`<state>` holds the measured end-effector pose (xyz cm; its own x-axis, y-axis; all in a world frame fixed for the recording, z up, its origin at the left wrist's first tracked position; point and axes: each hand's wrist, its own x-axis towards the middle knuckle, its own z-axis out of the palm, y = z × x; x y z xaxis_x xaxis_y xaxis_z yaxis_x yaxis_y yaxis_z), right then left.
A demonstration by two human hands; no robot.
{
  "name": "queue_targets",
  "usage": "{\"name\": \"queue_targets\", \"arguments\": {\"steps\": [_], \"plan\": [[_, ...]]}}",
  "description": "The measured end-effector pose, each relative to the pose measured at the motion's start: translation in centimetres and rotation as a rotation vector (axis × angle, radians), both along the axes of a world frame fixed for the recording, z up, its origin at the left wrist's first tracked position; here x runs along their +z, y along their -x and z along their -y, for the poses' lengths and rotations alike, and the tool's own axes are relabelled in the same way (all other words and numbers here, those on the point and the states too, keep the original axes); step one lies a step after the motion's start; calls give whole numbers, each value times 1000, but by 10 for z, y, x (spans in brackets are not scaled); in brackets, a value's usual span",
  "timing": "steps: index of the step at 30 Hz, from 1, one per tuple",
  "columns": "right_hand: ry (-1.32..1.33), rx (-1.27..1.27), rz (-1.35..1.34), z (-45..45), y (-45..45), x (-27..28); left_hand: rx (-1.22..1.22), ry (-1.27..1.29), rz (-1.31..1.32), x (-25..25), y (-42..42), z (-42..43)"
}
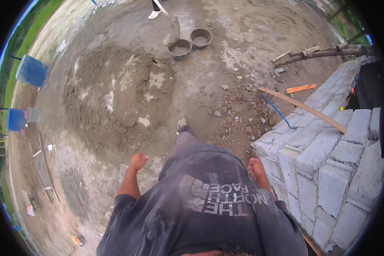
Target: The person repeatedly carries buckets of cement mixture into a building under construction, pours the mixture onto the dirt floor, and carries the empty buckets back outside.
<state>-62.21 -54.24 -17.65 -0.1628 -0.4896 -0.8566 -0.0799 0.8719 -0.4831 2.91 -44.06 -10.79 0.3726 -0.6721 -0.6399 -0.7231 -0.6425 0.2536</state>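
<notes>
My left hand (138, 161) hangs out beside my body over the muddy ground, its thumb apart from the loosely bent fingers, holding nothing. On the other side, my right hand (255, 168) is at my hip with its fingers curled in, near the corner of a grey block wall (305, 160); nothing shows in it. One shoe (182, 123) is stepping forward. Farther ahead, a shovel (176, 28) with wet mix on it is over a round tub (180, 50), and a second tub (201, 38) stands beside it.
Another person's leg and white shoe (154, 15) show near the shovel. Rubble (239, 113) lies along the wall; a wooden strip (302, 109) and a blue bar (279, 112) lean across it. Blue drums (31, 71) stand at left. Wooden poles (320, 54) are at right.
</notes>
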Motion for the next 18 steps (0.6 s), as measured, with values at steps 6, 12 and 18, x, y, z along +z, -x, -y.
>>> {"name": "queue_targets", "arguments": {"steps": [6,12,18], "plan": [[-4,-48,16,-18,9,2,-60,-59,59,5,-1,2],[4,-78,68,-54,27,-18,-15,-71,11,15,12,37],[130,197,-92,-59,34,0,1,-51,-20,30,17,65]]}}
